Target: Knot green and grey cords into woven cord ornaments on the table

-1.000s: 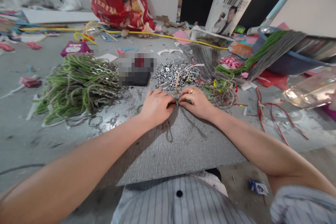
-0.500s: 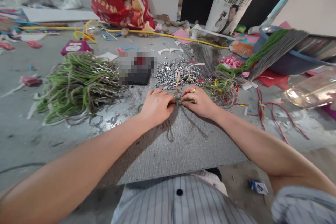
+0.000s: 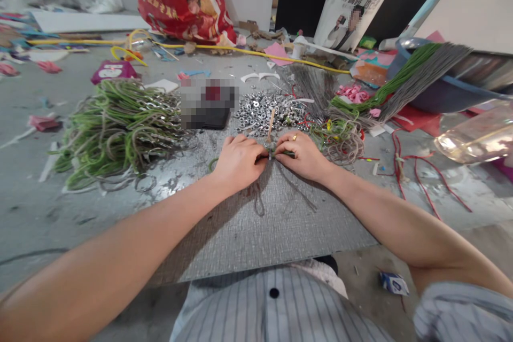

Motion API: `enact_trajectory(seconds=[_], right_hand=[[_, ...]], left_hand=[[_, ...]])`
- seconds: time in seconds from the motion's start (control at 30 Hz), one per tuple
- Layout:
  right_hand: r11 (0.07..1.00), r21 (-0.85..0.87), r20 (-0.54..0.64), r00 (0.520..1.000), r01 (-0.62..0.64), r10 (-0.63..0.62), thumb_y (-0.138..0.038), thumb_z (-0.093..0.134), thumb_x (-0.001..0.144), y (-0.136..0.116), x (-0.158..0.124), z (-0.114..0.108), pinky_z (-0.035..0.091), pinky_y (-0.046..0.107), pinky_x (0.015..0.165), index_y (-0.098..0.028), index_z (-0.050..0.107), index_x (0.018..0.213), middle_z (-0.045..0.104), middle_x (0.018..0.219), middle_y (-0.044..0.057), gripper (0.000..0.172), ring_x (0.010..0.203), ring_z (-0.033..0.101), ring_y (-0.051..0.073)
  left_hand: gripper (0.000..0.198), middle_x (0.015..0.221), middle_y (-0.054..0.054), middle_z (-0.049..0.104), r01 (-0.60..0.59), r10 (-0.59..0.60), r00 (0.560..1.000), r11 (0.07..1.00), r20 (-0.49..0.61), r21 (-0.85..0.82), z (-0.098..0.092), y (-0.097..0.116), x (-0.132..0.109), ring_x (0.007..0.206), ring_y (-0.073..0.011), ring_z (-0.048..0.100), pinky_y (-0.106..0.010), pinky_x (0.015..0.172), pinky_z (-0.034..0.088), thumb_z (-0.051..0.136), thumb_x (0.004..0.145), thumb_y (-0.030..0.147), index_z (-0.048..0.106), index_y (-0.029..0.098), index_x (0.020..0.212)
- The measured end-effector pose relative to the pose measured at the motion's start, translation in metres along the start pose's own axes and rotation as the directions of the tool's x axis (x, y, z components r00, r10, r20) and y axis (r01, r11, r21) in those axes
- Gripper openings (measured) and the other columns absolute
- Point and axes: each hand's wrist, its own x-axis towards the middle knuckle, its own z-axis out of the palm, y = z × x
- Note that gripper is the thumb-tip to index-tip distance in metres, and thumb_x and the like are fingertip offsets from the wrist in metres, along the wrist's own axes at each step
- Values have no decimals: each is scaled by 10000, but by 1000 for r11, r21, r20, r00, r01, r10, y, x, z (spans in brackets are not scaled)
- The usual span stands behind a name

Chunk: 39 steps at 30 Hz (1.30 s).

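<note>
Two hands: left hand (image 3: 239, 162) and right hand (image 3: 303, 156) each pinched closed on one green-grey cord bundle (image 3: 273, 154), thumbs meeting, apparently to steady it; washer pile (image 3: 264, 109) lay just beyond.

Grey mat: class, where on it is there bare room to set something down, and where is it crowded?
Bare: the near strip of the grey mat, between the two forearms and the striped shirt. Crowded: the far edge, where the left hand and right hand pinch cords beside the washers and the green cord heap.
</note>
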Motion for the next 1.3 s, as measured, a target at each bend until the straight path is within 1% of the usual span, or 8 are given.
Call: enact_trajectory(seconds=[0.1,0.33,0.57,0.8,0.9,1.03,1.17,1.3], right_hand=[[1000,-1,-2,1000,-9,9,-190,609,782,-1,0,1,397,353,792,-194,657,705,662,830,36,91,833,584,188],[999,-1,35,999,-38,39,-199,610,791,-5,1,1,390,348,806,-204,665,713,662,833,24,96,835,580,178],[999,30,40,999,-28,27,-192,629,791,-6,2,0,401,339,791,-182,688,721,672,809,34,92,803,584,169],[996,43,88,993,-78,74,-208,613,799,-7,1,-2,405,343,809,-210,679,731,676,831,19,95,832,587,167],[995,54,79,994,-86,81,-234,624,784,-7,0,-3,410,352,816,-204,671,817,677,875,36,65,873,589,183],[997,18,83,994,-72,71,-250,637,774,-8,0,-3,405,365,829,-215,661,907,676,927,39,139,917,587,198],[998,-25,85,995,-50,52,-216,615,791,-10,1,-2,397,367,843,-217,665,888,675,908,30,110,922,584,195],[998,-28,85,995,-58,60,-213,610,792,-10,1,-2,406,363,838,-202,658,841,675,901,41,69,908,586,193]], left_hand=[[161,790,-46,695,-3,3,1000,1000,-6,6,1,-1,0,917,-276,571,-441,818,391,556,780,248,708,210,818],[158,767,-43,690,-29,30,999,999,-41,14,4,-2,-1,890,-273,575,-430,796,385,559,783,268,708,216,804],[204,718,-48,682,-97,101,994,991,-43,94,1,0,0,833,-258,591,-426,768,370,522,825,261,706,212,752],[202,695,-34,672,-131,142,986,984,-83,125,3,-3,-1,786,-233,588,-396,732,354,513,815,254,674,223,698],[196,693,-34,668,-120,129,988,987,-81,110,3,-3,-1,778,-230,587,-397,737,349,510,809,249,668,217,698],[207,698,-52,664,-88,93,994,992,-49,89,1,-2,-1,792,-246,588,-413,750,345,499,809,243,666,192,699],[215,704,-44,662,-83,87,995,994,-49,76,0,-2,-1,783,-236,585,-408,751,348,483,814,245,652,193,689],[182,715,-28,657,-76,78,995,997,-67,27,-1,-4,-2,771,-212,589,-396,763,350,488,789,218,633,194,681]])
